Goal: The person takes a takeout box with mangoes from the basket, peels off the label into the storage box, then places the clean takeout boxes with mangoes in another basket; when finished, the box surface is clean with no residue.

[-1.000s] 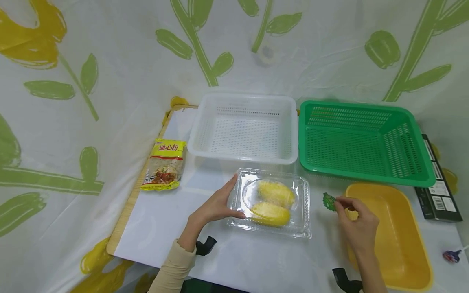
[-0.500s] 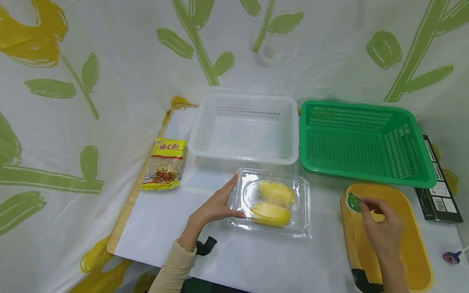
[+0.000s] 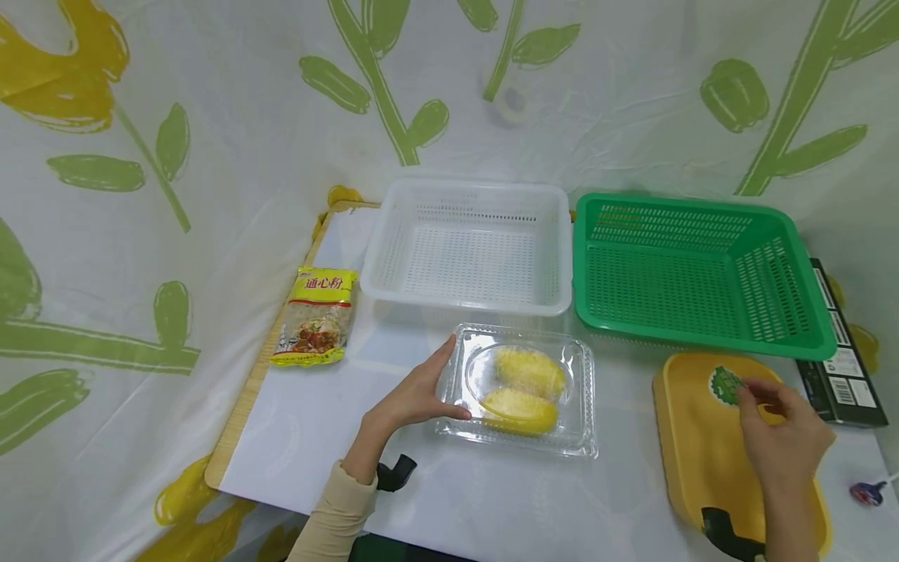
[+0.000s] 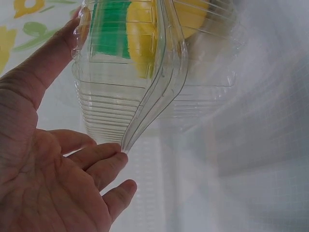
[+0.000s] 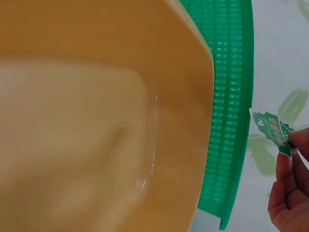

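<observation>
My left hand point(image 3: 414, 394) holds the left end of a clear plastic clamshell box point(image 3: 467, 375), thumb and fingers spread across its corners. Through the lid show two yellow oblong pieces point(image 3: 520, 410), lying side by side. In the left wrist view, fingertips point(image 4: 123, 157) touch the box's seam where lid and base meet. Over the yellow basin point(image 3: 691, 453), my right hand point(image 3: 790, 441) pinches a small green label point(image 3: 724, 385) with a jagged white edge between thumb and finger. White lettering shows on that label in the right wrist view.
Behind the box stand a white perforated basket point(image 3: 467, 300) and a green basket point(image 3: 702, 339). A yellow-ended food packet point(image 3: 312, 316) lies at the left. To the right are a black box point(image 3: 846, 367) and a wrapped lollipop point(image 3: 868, 492).
My right hand has carried the green label rightward, from the tabletop left of the yellow basin to above the basin. The left hand and the clear box stay where they were.
</observation>
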Motion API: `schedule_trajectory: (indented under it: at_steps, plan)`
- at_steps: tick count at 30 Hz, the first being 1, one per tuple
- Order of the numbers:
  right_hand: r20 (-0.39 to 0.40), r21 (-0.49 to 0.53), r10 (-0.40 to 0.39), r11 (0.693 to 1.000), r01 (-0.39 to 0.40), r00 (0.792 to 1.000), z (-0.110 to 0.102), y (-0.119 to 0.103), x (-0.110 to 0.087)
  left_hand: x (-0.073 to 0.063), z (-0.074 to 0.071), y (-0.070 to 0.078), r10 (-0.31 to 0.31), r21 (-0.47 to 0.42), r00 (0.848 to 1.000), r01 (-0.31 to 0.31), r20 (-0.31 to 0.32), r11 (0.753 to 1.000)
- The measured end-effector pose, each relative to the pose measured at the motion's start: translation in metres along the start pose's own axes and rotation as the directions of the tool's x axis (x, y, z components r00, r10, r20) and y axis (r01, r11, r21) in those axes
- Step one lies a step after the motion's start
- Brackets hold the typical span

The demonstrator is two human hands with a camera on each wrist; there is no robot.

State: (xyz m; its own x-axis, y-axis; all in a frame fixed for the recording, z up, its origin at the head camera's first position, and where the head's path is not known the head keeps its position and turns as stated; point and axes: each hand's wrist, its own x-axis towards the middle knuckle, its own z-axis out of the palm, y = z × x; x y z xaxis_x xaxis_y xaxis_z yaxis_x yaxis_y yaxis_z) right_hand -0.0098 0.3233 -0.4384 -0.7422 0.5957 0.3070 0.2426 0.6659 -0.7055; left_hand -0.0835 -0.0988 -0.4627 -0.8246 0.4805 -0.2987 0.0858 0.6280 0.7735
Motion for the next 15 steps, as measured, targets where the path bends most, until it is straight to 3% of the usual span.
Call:
schedule_trajectory:
  at_steps: [8, 15]
  plan:
    - [-0.005, -0.003, -0.034, 0.999, 0.033, 0.999, -0.001, 0.012, 0.01, -0.001, 0.001, -0.002, 0.004, -0.008, 1.0, -0.004, -0.009, 1.0]
    - [0.0, -0.01, 0.038, 0.999, -0.038, 0.999, 0.006, 0.026, 0.013, -0.001, 0.002, -0.002, 0.008, -0.016, 1.0, -0.008, -0.011, 1.0]
